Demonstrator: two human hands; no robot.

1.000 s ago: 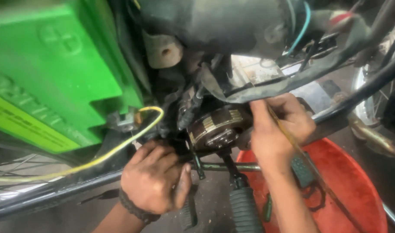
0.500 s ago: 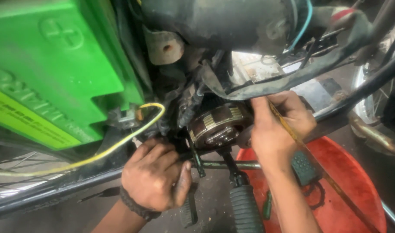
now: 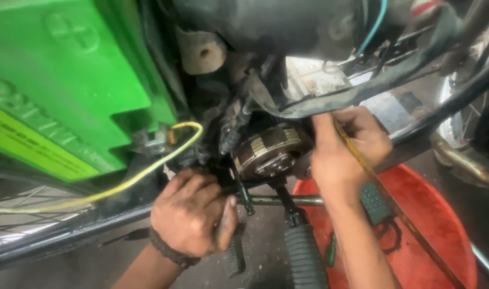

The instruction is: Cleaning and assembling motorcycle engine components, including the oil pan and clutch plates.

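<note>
Rotor-like round part (image 3: 268, 152) sits mid-frame under the dark engine block (image 3: 266, 27), just right of the green panel (image 3: 62, 85). Its flat face points down and toward you, tilted a bit left; its axis runs roughly up-right into the engine.

Your right hand (image 3: 346, 152) is curled against the round part's right edge, fingers folded in, and it pinches a long thin yellowish strip (image 3: 383, 198). The strip's long axis runs diagonally from the hand down-right across the red tub (image 3: 442, 225); its lower end is cut off at the frame edge. What the fingertips grip behind the part is hidden.

Your left hand (image 3: 193, 214) is half closed, knuckles toward you, just below and left of the round part near the thin horizontal rod (image 3: 287, 200). Fingertips are tucked into the dark gap, so you cannot tell what they hold.

Yellow wire (image 3: 148, 171) loops from the panel's lower corner and trails off left. Black ribbed footpeg (image 3: 306, 257) hangs below the rod. Upper area is dark and hard to make out.
</note>
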